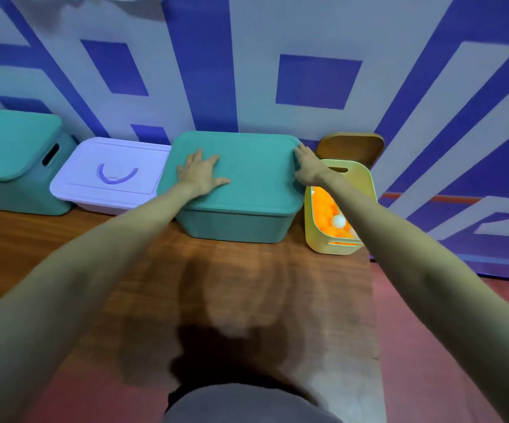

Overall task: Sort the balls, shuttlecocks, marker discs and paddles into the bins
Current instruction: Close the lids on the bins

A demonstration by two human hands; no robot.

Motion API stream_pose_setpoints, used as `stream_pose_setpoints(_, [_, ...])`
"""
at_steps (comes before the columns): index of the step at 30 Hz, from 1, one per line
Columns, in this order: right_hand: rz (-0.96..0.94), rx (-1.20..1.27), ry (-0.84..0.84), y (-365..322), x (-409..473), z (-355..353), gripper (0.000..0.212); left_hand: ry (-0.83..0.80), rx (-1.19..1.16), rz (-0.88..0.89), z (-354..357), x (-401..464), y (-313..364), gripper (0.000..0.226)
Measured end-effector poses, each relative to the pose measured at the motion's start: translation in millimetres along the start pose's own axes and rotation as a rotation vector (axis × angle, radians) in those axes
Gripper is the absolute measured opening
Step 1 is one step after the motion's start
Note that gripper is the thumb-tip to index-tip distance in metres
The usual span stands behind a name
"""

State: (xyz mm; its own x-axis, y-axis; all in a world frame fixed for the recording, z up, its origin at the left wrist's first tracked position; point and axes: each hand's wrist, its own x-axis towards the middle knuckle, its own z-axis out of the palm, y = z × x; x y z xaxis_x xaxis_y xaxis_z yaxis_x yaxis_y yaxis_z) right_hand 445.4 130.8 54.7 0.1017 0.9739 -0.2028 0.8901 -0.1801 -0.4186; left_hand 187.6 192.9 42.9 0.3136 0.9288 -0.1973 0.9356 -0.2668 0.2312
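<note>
A teal bin (234,224) stands against the wall with its teal lid (247,175) on top. My left hand (199,175) lies flat on the lid's left part with fingers spread. My right hand (308,166) rests at the lid's right edge, fingers stretched along the rim. To the right, a yellow bin (335,248) stands open and holds many orange balls (323,209) and a white ball (338,221). Its wooden lid (350,146) leans against the wall behind it.
A white lidded box (109,175) with a purple handle sits left of the teal bin, and another teal lidded bin (12,160) stands at the far left. All rest on a wooden surface (231,300). A red floor (430,346) lies to the right.
</note>
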Motion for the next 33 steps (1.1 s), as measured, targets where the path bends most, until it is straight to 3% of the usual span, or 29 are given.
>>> stream_pose_setpoints(7, [-0.061,0.045,0.048,16.9,0.5,17.2,0.066,-0.086,-0.005,-0.125,10.3,19.9,15.0,0.081])
stream_pose_setpoints(14, [-0.148,0.07,0.113,28.2,1.0,27.6,0.062,-0.086,0.01,-0.08,10.1,31.3,8.9,0.081])
stream_pose_setpoints(22, [-0.155,-0.058,0.145,31.5,4.9,25.3,0.061,-0.12,0.08,-0.049,-9.3,39.8,12.1,0.086])
stream_pose_setpoints(27, [-0.191,-0.118,0.164,45.2,-0.2,2.9,0.053,-0.146,0.14,-0.083,-20.3,46.8,34.4,0.078])
stream_pose_setpoints(33, [-0.108,-0.17,0.34,97.4,-22.2,-44.3,0.048,0.017,0.153,0.162,-16.6,50.3,99.9,0.06])
